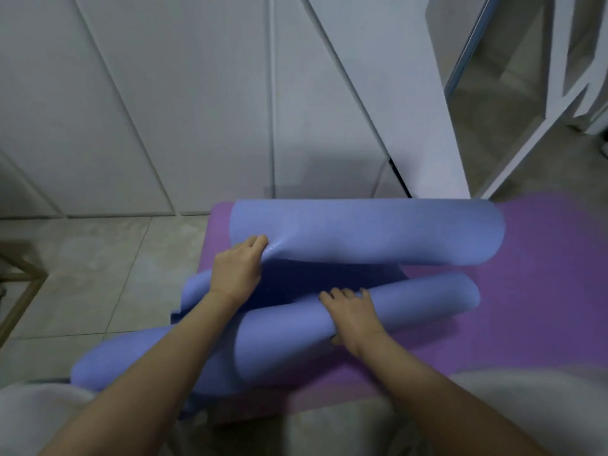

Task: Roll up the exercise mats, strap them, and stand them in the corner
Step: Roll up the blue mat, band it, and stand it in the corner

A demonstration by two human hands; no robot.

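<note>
— Head view: what crowds the space?
— White panelled cupboard doors (197, 110) rise just behind, with pale floor tiles (98, 274) and a wooden frame (19, 284) to the left.
— And the mats?
— The soft blue mat (362, 232), loosely curled into two tubes, lies on the flat purple mat (526, 291). The left hand (237, 268) pinches its far fold. The right hand (353, 312) curls round the near roll.

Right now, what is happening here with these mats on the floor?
A person is handling the blue mat, which lies on a flat purple mat. The left hand grips the edge of its far curl, and the right hand holds the near roll. The blue mat is only loosely curled, not yet a tight roll, and no strap shows.
</note>
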